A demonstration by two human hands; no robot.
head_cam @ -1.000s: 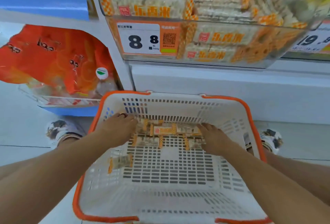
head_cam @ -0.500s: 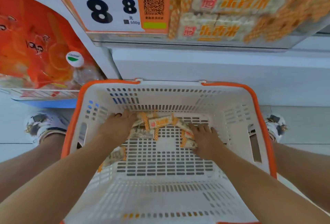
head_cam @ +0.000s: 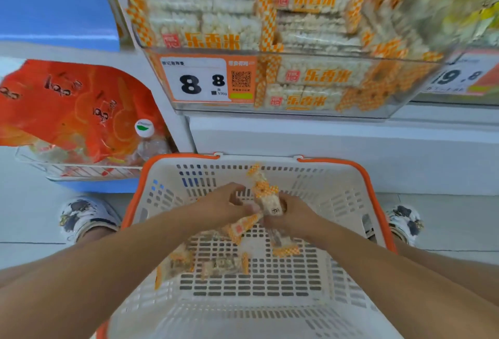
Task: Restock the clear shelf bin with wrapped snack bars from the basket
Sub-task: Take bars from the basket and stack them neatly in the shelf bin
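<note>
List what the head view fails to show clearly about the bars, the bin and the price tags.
- Bars held between left hand and right hand: fingers cover them, so the count is unclear.
- Loose bars in the basket: the forearm hides some.
- Bin: top cut off by the frame edge, so how full it is cannot be told.
- Right price tag: blurred, partly unreadable.

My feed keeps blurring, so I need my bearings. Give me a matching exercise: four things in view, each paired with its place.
Things:
1. bin
2. basket
3. orange bag
4. held bars

Places:
A. between both hands, above the basket floor
B. on the shelf, top of view
C. left, in a wire rack
D. on the floor between the shoes

Pairs: 1-B, 2-D, 3-C, 4-A
</note>
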